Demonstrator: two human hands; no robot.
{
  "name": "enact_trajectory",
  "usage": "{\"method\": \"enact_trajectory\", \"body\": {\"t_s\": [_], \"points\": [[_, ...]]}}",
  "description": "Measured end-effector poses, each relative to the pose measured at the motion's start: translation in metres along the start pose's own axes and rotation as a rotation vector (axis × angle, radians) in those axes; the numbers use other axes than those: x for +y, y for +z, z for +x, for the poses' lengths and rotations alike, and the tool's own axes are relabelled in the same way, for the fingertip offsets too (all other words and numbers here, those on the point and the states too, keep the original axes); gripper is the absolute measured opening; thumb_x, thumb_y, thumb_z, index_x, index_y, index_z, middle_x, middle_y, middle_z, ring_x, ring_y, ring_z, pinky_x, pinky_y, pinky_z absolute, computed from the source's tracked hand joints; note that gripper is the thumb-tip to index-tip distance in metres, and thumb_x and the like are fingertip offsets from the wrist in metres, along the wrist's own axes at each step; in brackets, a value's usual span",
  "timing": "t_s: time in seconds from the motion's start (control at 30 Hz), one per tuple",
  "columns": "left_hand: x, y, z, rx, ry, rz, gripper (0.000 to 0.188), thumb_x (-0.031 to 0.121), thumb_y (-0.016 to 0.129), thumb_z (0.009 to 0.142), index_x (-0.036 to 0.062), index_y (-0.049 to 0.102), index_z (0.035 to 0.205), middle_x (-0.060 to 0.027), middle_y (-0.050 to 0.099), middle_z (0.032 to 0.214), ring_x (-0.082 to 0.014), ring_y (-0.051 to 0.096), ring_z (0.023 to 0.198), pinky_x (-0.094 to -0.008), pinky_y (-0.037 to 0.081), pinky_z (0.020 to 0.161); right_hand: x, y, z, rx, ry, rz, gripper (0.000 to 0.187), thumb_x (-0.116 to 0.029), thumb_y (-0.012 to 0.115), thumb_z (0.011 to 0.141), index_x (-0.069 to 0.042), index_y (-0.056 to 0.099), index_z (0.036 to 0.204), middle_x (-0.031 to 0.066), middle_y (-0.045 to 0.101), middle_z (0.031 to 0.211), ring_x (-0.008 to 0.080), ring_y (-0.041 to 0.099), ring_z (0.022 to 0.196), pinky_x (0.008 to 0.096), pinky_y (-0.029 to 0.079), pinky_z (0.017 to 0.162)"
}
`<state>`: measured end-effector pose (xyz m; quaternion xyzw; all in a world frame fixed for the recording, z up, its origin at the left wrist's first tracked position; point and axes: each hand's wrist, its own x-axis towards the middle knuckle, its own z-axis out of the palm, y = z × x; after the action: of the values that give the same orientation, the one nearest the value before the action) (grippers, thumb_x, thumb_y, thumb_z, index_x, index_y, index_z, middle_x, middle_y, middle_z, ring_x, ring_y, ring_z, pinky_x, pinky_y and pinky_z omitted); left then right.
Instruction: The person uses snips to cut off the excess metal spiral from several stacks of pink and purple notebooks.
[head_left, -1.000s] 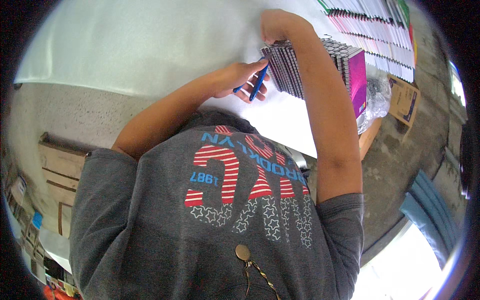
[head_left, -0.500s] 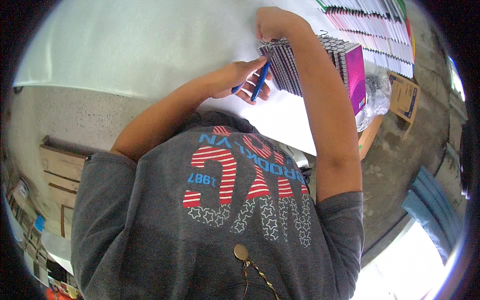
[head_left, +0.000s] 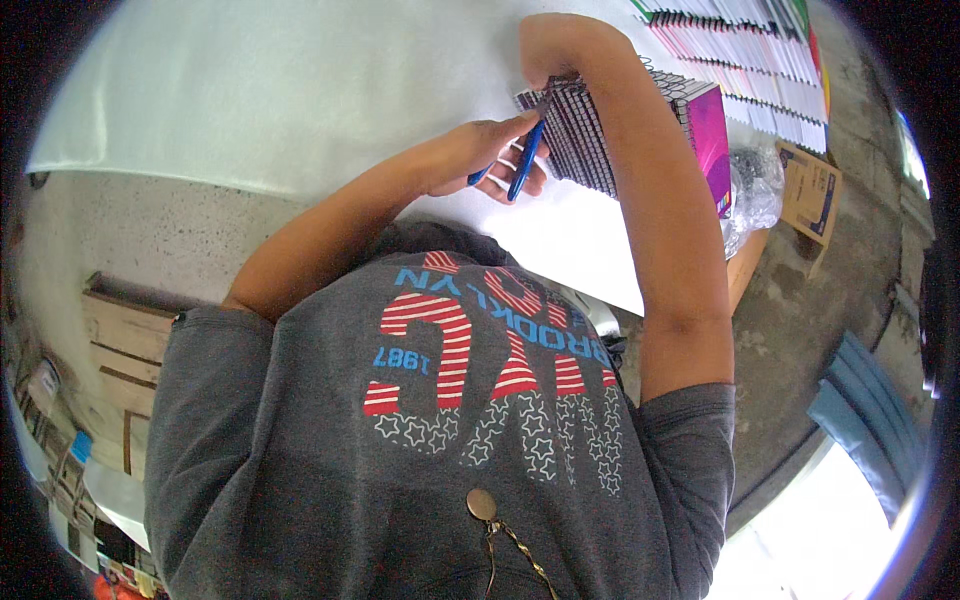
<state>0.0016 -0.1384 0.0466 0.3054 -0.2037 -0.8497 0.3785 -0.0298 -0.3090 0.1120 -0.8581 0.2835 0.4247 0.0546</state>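
My left hand (head_left: 465, 155) is closed on a pair of blue-handled pliers (head_left: 527, 165), with some fingers spread between the handles. The dark jaws point up at the near left corner of a row of spiral-bound notebooks (head_left: 712, 140) with a purple cover at its right end. Bent over at the wrist, my right hand (head_left: 560, 50) is closed at the far left edge of the notebooks, by the wire coils. Its fingertips are largely hidden, so what they grip does not show. My right forearm crosses above the notebooks and covers their middle.
Tall stacks of white-paged books (head_left: 755, 75) stand at the far right of the white table (head_left: 300, 100). Clear plastic wrap (head_left: 755, 195) lies beside the notebooks. A cardboard box (head_left: 808, 190) is beyond the table's right edge, and a wooden crate (head_left: 125, 360) is at lower left.
My right hand has shifted slightly right and bent further over the coils, its forearm moving right too. The pliers in my left hand have moved slightly right.
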Motion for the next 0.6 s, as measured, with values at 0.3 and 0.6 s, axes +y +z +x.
{"method": "enact_trajectory", "body": {"t_s": [0.3, 0.6], "points": [[0.001, 0.012, -0.007, 0.077, 0.056, -0.001, 0.058, 0.059, 0.034, 0.092, 0.0047, 0.05, 0.103, -0.0036, 0.056, 0.076, -0.0157, 0.057, 0.066, -0.0295, 0.049, 0.056, -0.001, -0.006, -0.017, 0.05, 0.075, 0.056, 0.026, -0.009, 0.064, 0.067, 0.003, 0.067, 0.091, 0.0214, 0.064, 0.097, 0.034, 0.063, 0.091, 0.0411, 0.052, 0.075], [0.0, 0.008, 0.002, 0.073, 0.035, -0.034, 0.062, 0.059, 0.033, 0.092, 0.0028, 0.05, 0.111, -0.0118, 0.061, 0.093, -0.0215, 0.062, 0.087, -0.0334, 0.05, 0.07, -0.002, -0.011, -0.017, 0.025, 0.063, 0.031, 0.028, -0.012, 0.065, 0.069, 0.002, 0.067, 0.093, 0.0208, 0.064, 0.099, 0.0333, 0.064, 0.091, 0.0402, 0.052, 0.076]]}}
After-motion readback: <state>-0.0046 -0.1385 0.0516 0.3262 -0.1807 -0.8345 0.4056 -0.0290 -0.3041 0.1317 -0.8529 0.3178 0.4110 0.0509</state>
